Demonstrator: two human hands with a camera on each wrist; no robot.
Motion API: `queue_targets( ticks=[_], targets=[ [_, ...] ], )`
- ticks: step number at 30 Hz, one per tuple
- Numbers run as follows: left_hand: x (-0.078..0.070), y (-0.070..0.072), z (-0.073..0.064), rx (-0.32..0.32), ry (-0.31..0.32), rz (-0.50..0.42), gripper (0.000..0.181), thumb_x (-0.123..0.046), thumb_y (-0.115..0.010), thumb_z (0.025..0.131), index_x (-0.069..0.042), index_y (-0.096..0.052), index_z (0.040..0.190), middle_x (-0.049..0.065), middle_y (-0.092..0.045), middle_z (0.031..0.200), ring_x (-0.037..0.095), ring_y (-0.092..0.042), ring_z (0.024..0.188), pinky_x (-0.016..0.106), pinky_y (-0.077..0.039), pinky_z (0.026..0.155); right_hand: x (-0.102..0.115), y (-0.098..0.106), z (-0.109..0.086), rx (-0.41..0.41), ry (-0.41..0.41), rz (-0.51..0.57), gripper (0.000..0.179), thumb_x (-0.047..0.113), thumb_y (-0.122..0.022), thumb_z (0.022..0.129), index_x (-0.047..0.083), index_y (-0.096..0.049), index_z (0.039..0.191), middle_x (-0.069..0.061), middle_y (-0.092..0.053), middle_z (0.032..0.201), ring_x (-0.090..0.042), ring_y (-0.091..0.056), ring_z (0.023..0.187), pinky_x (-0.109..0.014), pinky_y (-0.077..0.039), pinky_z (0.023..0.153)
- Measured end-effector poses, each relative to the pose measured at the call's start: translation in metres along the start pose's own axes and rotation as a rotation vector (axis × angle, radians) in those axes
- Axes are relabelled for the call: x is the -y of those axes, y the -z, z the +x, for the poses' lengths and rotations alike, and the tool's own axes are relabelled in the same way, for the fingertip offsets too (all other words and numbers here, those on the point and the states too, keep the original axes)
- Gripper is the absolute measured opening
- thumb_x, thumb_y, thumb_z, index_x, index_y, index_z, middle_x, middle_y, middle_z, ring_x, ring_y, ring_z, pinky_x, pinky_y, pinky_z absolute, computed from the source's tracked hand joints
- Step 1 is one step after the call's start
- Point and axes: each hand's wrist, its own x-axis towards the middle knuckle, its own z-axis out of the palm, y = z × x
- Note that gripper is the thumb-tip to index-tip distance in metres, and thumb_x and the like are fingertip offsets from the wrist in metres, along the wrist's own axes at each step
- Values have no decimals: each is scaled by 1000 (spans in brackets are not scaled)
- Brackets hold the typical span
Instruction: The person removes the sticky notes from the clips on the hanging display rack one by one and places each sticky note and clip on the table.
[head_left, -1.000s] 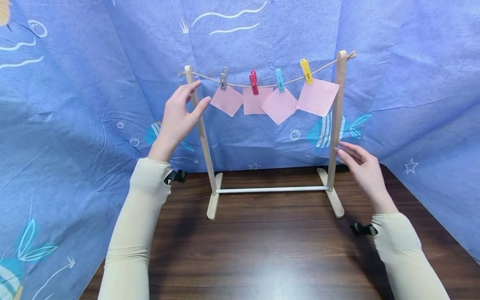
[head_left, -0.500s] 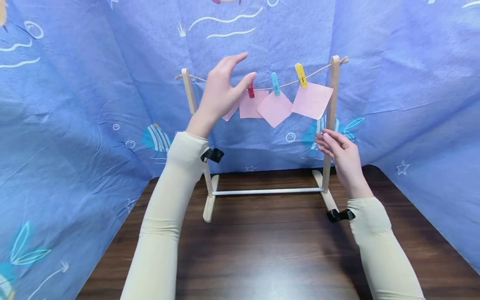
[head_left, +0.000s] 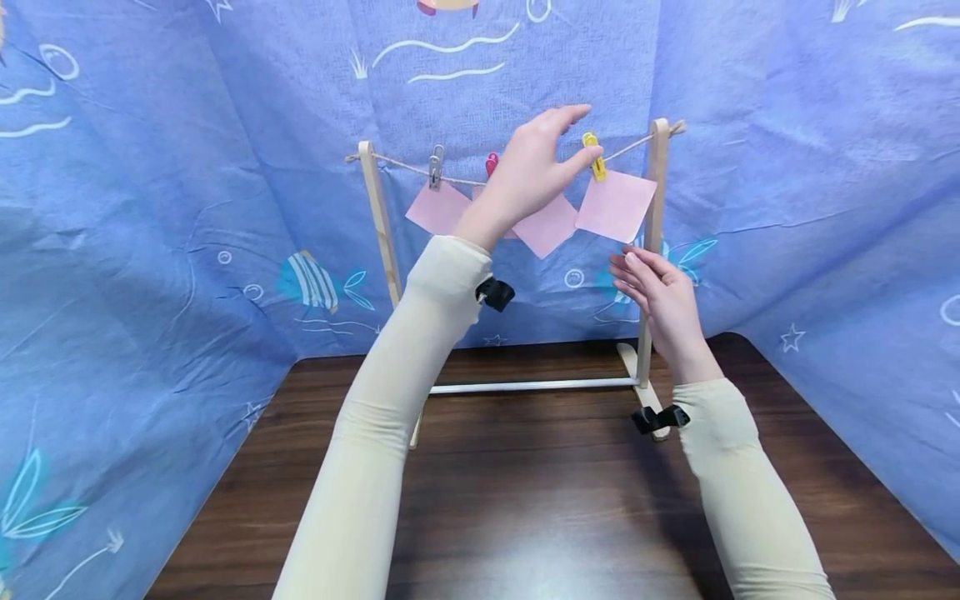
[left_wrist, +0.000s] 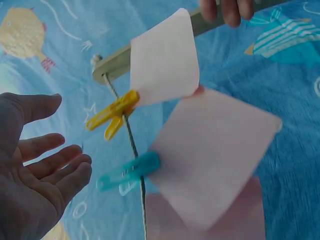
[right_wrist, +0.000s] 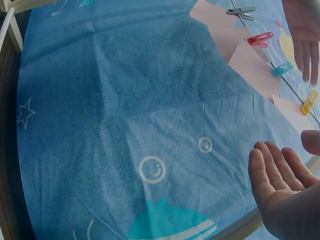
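Note:
Four pink square papers hang by clothespins from a string tied between two wooden posts. My left hand [head_left: 536, 171] reaches in front of the string, thumb and fingers spread near the yellow clothespin [head_left: 596, 158] on the rightmost paper [head_left: 617, 207]. The left wrist view shows a gap between that hand and the yellow clothespin, and nothing is held. The blue clothespin [left_wrist: 129, 171] is hidden behind the left hand in the head view. My right hand [head_left: 663, 300] is just below the rightmost paper's lower corner, by the right post [head_left: 655, 179], fingers extended and holding nothing.
The red clothespin [head_left: 492, 163] and grey clothespin [head_left: 435, 167] clip the papers farther left. A white crossbar [head_left: 536, 386] joins the posts near the dark wooden table [head_left: 525, 492]. A blue sea-print cloth [head_left: 225, 167] hangs behind and at the sides.
My left hand has moved right along the string, from the left post to near the yellow clothespin. My right hand has risen and shifted left, toward the rightmost paper.

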Motion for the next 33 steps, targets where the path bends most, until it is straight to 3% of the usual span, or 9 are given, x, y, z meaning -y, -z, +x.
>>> queue_targets(
  ticks=[9,13,21,27,33],
  targets=[
    [-12,-12,13,126,76,36,62,-40,-55,104,-13,-37,156,2,-43,156,9,-39,142,18,-29,113,1,-11,7,-17,-21,-31,31,22,-66,100,2,-61,123,-4,-74,109,-16,-70,105,-24,-55,90],
    [-10,-16,14,163,93,41,61,-37,-55,104,-14,-36,157,2,-43,156,9,-40,141,18,-31,112,1,-12,9,-25,-11,-31,36,22,-66,100,-4,-59,124,-5,-75,108,-17,-71,105,-24,-55,89],
    [2,-19,12,95,91,32,55,-30,-57,104,-8,-44,152,5,-51,150,12,-47,136,17,-33,110,9,-20,14,-39,41,-41,28,23,-66,100,0,-66,117,-7,-76,104,-15,-72,98,-25,-57,85],
    [1,-23,13,78,62,21,48,-25,-56,105,-6,-49,148,6,-55,145,15,-53,129,17,-39,104,14,-20,14,-67,65,9,14,12,-66,99,-1,-67,106,-7,-77,96,-16,-74,90,-24,-57,83],
    [0,-25,15,42,29,-12,40,-22,-57,105,-8,-58,142,5,-60,140,18,-57,123,16,-41,99,16,-18,12,-79,75,9,13,11,-65,99,-1,-68,102,-8,-77,95,-17,-74,90,-25,-58,82]
  ],
)
